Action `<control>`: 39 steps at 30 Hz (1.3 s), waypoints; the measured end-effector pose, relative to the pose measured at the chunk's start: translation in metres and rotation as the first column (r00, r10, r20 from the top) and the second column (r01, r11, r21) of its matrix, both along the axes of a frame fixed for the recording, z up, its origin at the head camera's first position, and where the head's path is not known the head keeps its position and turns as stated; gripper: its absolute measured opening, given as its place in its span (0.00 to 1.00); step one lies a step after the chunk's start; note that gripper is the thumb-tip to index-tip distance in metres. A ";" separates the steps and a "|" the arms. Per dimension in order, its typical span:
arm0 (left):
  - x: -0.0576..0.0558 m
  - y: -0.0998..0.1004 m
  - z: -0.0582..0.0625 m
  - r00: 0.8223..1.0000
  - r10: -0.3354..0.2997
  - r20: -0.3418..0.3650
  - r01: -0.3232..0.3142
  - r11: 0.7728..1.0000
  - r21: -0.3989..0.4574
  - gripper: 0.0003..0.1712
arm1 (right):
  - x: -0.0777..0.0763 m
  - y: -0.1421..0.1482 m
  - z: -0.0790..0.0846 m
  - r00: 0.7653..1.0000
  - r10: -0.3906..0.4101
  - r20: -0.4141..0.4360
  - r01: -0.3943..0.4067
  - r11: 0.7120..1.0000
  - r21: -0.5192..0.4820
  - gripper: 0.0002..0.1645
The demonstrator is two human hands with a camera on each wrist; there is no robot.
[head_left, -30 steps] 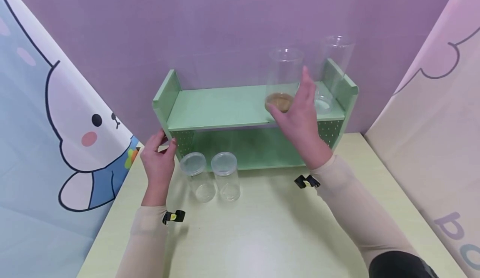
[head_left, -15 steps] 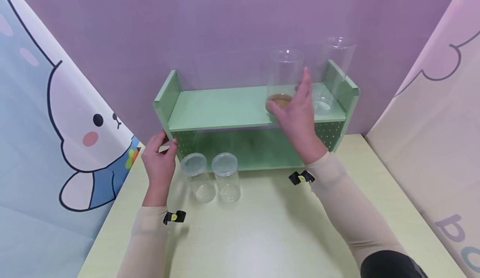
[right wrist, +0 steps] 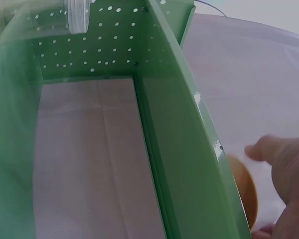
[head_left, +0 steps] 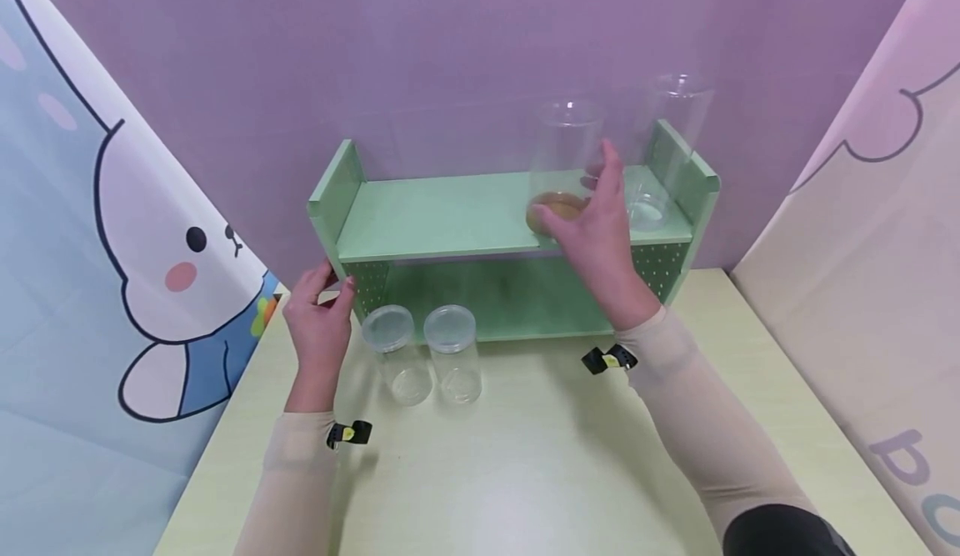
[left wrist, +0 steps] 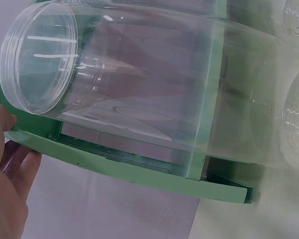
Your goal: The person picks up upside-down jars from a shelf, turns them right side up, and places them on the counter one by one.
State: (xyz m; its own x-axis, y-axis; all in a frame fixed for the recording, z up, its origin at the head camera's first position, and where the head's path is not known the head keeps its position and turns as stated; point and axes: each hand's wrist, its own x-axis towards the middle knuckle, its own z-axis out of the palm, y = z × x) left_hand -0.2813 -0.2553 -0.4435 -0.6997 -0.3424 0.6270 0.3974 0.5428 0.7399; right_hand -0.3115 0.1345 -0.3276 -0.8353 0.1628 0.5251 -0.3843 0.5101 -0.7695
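A green two-tier shelf (head_left: 435,214) stands on the table. My left hand (head_left: 318,339) grips the edge of its left side panel; in the left wrist view the thumb and fingers (left wrist: 27,172) lie on either side of that panel. On the upper tier, right of centre, is a tall clear jar with a brown bottom (head_left: 558,200). My right hand (head_left: 600,243) holds it low down, thumb in front and fingers to the right and behind. The right wrist view shows the brown bottom (right wrist: 243,189) beside the thumb, partly hidden by the shelf board.
Another tall clear jar (head_left: 678,127) stands at the upper tier's right end. Two lidded clear jars, one left (head_left: 397,368) and one right (head_left: 456,364), stand on the table (head_left: 502,473) before the shelf. A purple backdrop (head_left: 450,56) hangs behind; printed cloths flank both sides.
My right hand and the brown-bottomed jar have shifted slightly left and toward the upper tier's front edge. The left hand keeps its place on the shelf panel.
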 end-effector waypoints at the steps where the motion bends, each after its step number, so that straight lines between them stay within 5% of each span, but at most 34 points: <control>1: 0.000 0.000 0.000 1.000 0.001 -0.002 -0.001 1.000 -0.001 0.22 | 0.001 0.001 -0.001 1.000 0.024 -0.008 -0.024 1.000 -0.013 0.76; 9: 0.000 -0.002 -0.001 1.000 0.007 -0.008 -0.007 1.000 -0.007 0.22 | 0.009 0.004 -0.003 0.977 0.194 -0.086 -0.201 0.977 -0.078 0.69; 23: -0.001 -0.002 -0.003 1.000 0.006 0.024 -0.006 1.000 -0.006 0.23 | 0.036 0.020 -0.016 0.921 0.349 -0.175 -0.351 0.936 0.022 0.67; 39: 0.000 0.000 -0.001 1.000 -0.005 0.018 0.005 1.000 0.017 0.21 | 0.065 0.036 -0.035 0.851 0.471 -0.231 -0.482 0.876 0.012 0.70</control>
